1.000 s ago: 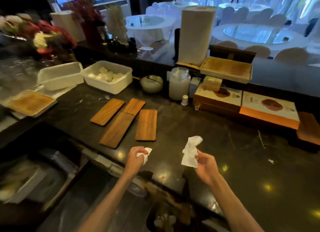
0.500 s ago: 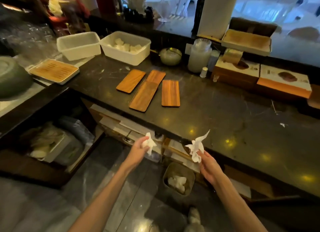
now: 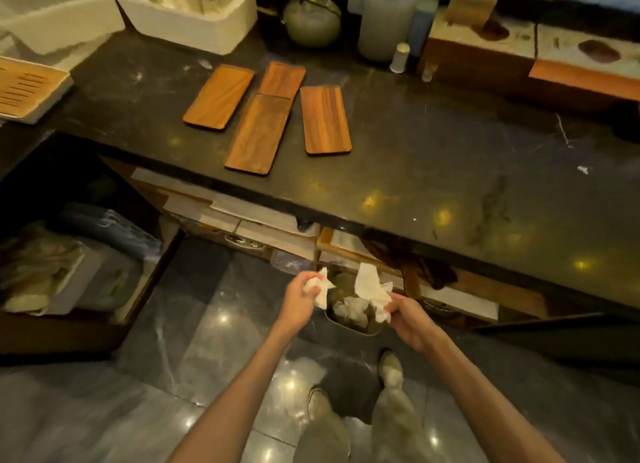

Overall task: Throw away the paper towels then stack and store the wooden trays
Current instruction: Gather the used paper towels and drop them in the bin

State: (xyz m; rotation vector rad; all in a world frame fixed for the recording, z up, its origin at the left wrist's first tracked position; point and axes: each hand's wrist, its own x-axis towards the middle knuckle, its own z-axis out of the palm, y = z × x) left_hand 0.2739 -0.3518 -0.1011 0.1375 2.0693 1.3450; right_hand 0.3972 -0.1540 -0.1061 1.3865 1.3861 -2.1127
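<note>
My left hand (image 3: 298, 300) grips a crumpled white paper towel (image 3: 320, 287) just left of a small waste bin (image 3: 349, 325) on the floor under the counter. Above the bin's right side, my right hand (image 3: 407, 317) holds a larger crumpled paper towel (image 3: 372, 287). White paper lies inside the bin. Several flat wooden trays rest on the dark counter: one at the left (image 3: 219, 96), a long one in the middle (image 3: 258, 133) overlapping a shorter one behind it (image 3: 282, 80), and one at the right (image 3: 325, 120).
The dark stone counter (image 3: 433, 172) carries white plastic tubs (image 3: 194, 16), a round pot (image 3: 313, 21), a frosted jar (image 3: 382, 19) and boxes (image 3: 519, 54) at the back. Open shelves (image 3: 242, 220) lie beneath it. A low shelf with bags (image 3: 69, 265) is at the left. My feet stand on glossy floor tiles.
The view tilted down and both hands dropped from the counter edge to the waste bin on the floor, each still holding its paper towel.
</note>
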